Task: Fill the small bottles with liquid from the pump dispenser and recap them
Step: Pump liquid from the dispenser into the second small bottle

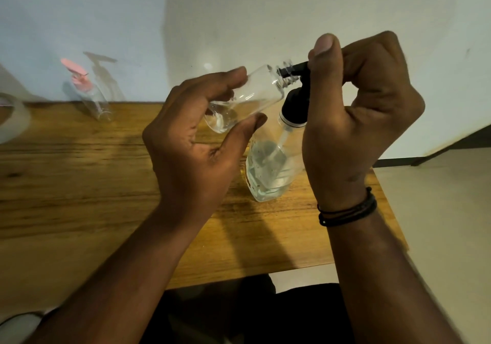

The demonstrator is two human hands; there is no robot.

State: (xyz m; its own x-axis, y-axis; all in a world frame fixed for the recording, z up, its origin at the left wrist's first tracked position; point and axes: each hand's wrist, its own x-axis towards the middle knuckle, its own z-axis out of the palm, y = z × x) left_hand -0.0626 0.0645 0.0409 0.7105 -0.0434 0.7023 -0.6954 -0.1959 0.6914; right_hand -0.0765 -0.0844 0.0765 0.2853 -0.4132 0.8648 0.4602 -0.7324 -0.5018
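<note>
My left hand (196,142) grips a small clear bottle (247,96), uncapped and tilted on its side, with a little liquid pooled at its lower end. Its threaded neck sits over the black nozzle of the pump dispenser (273,168), a clear bottle partly full of liquid that stands on the wooden table (79,184). My right hand (356,115) is curled over the black pump head, thumb on top. A second small bottle with a pink pump cap (85,91) stands at the far left against the wall.
A pale rounded object (13,118) shows at the left edge of the table. The table's right edge lies just past my right wrist, with pale floor (438,211) beyond. My dark-clothed lap sits under the near edge.
</note>
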